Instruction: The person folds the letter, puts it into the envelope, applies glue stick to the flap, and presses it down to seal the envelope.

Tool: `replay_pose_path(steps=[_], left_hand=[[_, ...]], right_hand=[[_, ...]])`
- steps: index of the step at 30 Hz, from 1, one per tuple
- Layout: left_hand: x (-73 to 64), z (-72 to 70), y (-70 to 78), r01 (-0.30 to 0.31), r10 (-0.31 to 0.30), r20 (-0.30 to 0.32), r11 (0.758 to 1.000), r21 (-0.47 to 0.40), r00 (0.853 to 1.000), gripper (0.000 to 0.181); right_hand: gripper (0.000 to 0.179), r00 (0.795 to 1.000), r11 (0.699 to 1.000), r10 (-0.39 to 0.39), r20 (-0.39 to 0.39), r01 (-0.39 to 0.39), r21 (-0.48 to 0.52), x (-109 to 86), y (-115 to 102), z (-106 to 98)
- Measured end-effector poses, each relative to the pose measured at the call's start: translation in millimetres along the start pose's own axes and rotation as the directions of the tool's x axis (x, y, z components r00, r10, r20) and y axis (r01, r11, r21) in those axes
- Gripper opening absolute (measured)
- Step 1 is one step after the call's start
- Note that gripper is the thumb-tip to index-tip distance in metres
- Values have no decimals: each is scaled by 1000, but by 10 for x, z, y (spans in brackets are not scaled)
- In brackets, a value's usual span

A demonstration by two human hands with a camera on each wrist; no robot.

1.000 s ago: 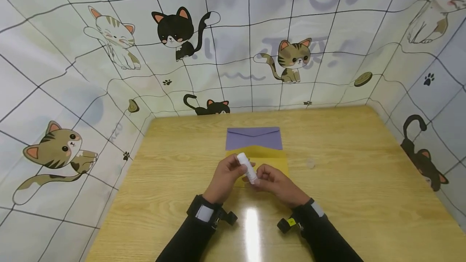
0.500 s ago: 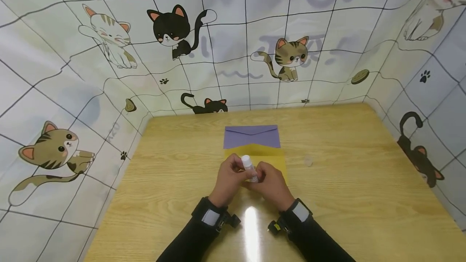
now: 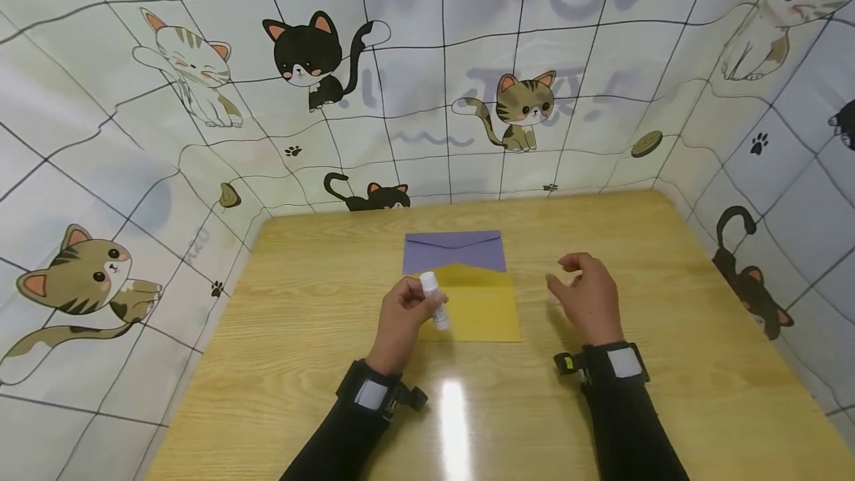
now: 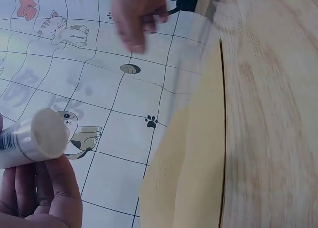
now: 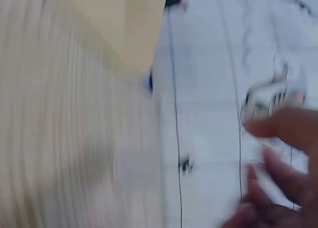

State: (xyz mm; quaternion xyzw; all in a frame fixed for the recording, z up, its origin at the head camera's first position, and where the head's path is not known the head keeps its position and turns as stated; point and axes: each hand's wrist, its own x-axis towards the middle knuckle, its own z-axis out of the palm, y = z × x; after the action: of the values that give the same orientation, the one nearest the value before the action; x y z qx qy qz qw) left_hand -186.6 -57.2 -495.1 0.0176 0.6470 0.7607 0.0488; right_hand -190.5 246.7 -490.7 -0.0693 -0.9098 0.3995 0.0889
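Note:
My left hand [image 3: 398, 324] holds a white glue stick [image 3: 436, 301] tilted, thumb and fingers around it, over the left side of a yellow envelope [image 3: 477, 310]. In the left wrist view, the pale round end of the glue stick [image 4: 50, 133] faces the camera and some print shows on its side. The envelope's flap stands raised. A purple envelope [image 3: 454, 249] lies just behind it, flap folded down. Off to the right, my right hand [image 3: 591, 303] is above the table, thumb and fingers curved and apart. I see nothing between them; the right wrist view is blurred.
The wooden table [image 3: 320, 258] meets a white cloth backdrop [image 3: 414, 80] printed with cats and grid lines at the back and sides. Each wrist wears a black band with a small camera. A bright reflection lies on the table's front.
My right hand has left the glue stick and moved right, away from the envelopes. My left hand keeps the stick. A small clear disc seen earlier right of the envelope is not visible now.

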Motion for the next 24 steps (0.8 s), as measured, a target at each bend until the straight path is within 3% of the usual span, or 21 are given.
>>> replay_pose_path(steps=[3,6,10,13,17,20,22,24], left_hand=[[0,-20,-7,4,-4,29,1000,-9,1000,26],[-1,-18,-11,-12,12,80,1000,0,997,30],[-11,-9,-25,-51,42,152,997,61,987,35],[-22,-6,-45,-98,72,184,986,135,980,36],[-30,8,-75,-140,95,210,968,210,973,35],[-31,10,-98,-157,98,216,948,278,972,36],[-32,16,-106,-170,100,218,927,334,971,37],[-33,26,-108,-190,110,221,903,386,969,36]], right_hand=[[55,985,992,23,173,-2,-125,54,171,-33],[49,960,984,26,280,25,-177,68,256,17],[38,964,990,-32,264,67,-123,54,232,105],[40,956,995,-79,284,57,83,5,90,163],[38,941,929,-163,295,45,368,-128,-169,260],[34,926,889,-306,221,195,414,-214,-337,344],[33,900,864,-403,166,314,394,-245,-400,393],[34,875,839,-465,137,386,384,-265,-438,423]])
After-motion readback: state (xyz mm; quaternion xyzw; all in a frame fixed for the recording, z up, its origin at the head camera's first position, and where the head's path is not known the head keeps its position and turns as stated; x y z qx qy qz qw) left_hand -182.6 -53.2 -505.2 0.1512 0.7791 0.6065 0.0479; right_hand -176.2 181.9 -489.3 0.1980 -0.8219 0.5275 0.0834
